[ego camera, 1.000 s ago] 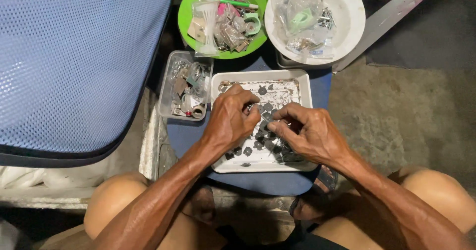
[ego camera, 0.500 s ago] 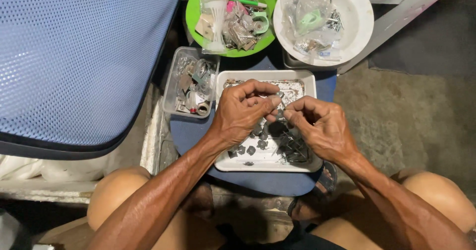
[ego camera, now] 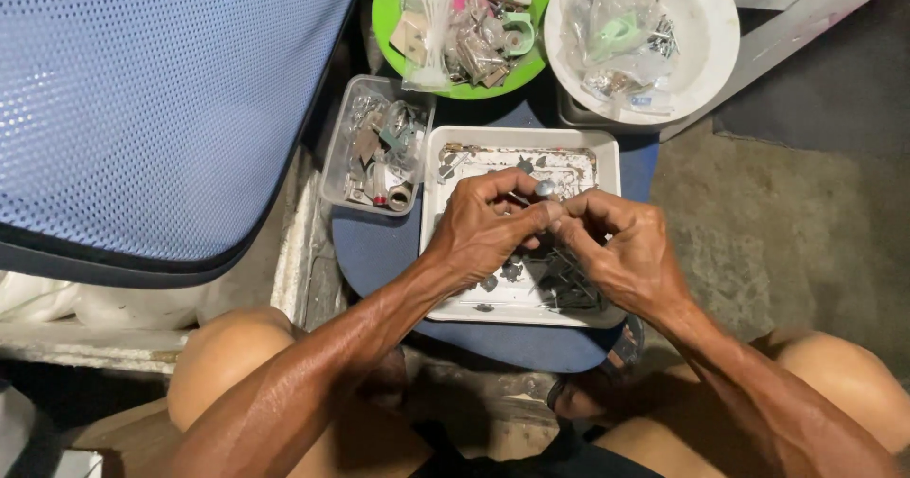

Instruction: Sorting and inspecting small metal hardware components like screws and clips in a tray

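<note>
My left hand (ego camera: 488,227) and my right hand (ego camera: 621,251) meet fingertip to fingertip over a white rectangular tray (ego camera: 431,241). Between the fingertips sits a small grey metal piece (ego camera: 545,189), pinched mainly by my left thumb and forefinger. My right fingers are closed against it too; what they grip is too small to make out. The tray holds several small dark metal parts (ego camera: 559,284) and thin pins, partly hidden under both hands. The tray rests on a blue round stool seat (ego camera: 370,251).
A clear plastic box (ego camera: 374,146) of odds and ends sits left of the tray. Behind it stand a green plate (ego camera: 464,28) and a white plate (ego camera: 701,23) with bagged hardware. A blue mesh chair back (ego camera: 152,99) fills the left. Concrete floor (ego camera: 787,222) lies to the right.
Both hands have lifted off the tray's parts and come together higher up, with a small metal piece now held between the fingertips. The view has shifted slightly.
</note>
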